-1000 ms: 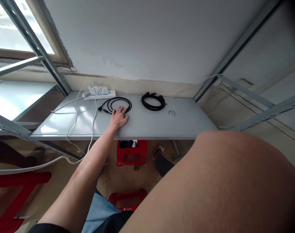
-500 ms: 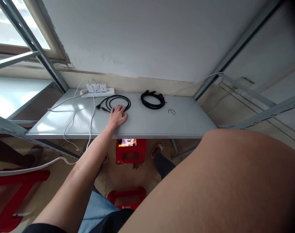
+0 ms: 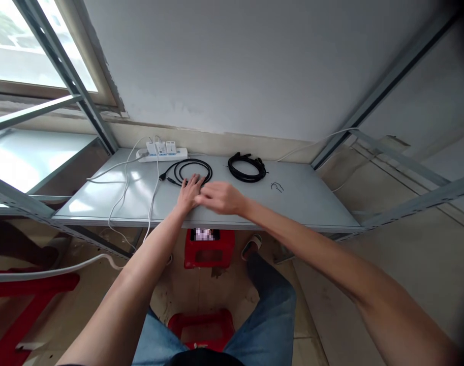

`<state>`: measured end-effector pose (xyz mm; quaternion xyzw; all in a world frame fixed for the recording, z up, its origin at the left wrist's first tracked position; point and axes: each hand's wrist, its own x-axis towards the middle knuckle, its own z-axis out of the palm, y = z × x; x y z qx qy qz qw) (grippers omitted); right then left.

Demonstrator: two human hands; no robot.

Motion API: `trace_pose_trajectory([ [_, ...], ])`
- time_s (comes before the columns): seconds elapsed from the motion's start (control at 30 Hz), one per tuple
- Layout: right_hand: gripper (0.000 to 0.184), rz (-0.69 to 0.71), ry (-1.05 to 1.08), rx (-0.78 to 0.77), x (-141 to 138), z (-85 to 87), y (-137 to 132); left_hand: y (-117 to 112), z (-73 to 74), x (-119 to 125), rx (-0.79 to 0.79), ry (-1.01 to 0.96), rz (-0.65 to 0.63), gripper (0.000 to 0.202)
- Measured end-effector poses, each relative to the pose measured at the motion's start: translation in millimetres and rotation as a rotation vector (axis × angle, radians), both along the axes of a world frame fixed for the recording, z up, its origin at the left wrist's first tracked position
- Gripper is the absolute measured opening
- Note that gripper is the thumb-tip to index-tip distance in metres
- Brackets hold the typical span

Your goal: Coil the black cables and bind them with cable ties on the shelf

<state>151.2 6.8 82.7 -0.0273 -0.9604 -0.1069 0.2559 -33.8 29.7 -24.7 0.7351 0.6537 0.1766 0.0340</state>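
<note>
My left hand [image 3: 190,190] lies flat on the grey metal shelf [image 3: 300,201], its spread fingertips touching the near edge of a coiled black cable [image 3: 189,170]. My right hand [image 3: 220,197] hovers just right of the left one, over the shelf's front part; it is motion-blurred, fingers loosely together, and nothing shows in it. A second, thicker black cable coil [image 3: 247,167] lies farther back to the right of both hands. A small twist of black wire [image 3: 277,187] sits right of that.
A white power strip [image 3: 162,151] with plugged-in adapters stands at the shelf's back left, white cords [image 3: 121,195] trailing off the front edge. A red stool [image 3: 207,246] stands below the shelf, another between my knees. Metal rack posts flank both sides; a window is upper left.
My right arm, earlier a large blur close to the camera, has stretched out so its hand is now beside the left hand. The left hand has stayed at the cable coil.
</note>
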Motion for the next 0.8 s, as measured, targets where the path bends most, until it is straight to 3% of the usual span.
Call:
trace_pose_trajectory([
  [0.13,0.052,-0.605,-0.062,-0.25,88.3,-32.0,77.4,-0.8,4.3,1.0,-0.04,0.013,0.021,0.067],
  [0.23,0.067,-0.983,0.032,-0.343,125.8,-59.9,115.8,-2.7,8.9,3.5,-0.048,0.028,0.037,0.067],
  [0.27,0.068,-1.022,0.004,-0.366,132.2,-68.6,123.6,-3.1,9.7,4.2,-0.051,0.035,0.043,0.067],
  [0.4,0.053,-0.941,-0.093,-0.404,137.1,-89.3,136.4,-2.6,8.4,4.4,-0.044,0.042,0.048,0.065],
  [0.47,0.054,-0.934,-0.031,-0.404,133.2,-87.3,138.3,-1.3,6.0,3.5,-0.034,0.038,0.044,0.065],
  [0.57,0.057,-0.962,0.064,-0.366,127.4,-71.0,142.8,0.0,3.1,2.2,-0.008,0.042,0.037,0.064],
  [0.8,0.054,-1.228,0.111,-0.235,128.5,-6.4,164.3,0.4,1.1,2.3,0.0,0.027,0.039,0.063],
])
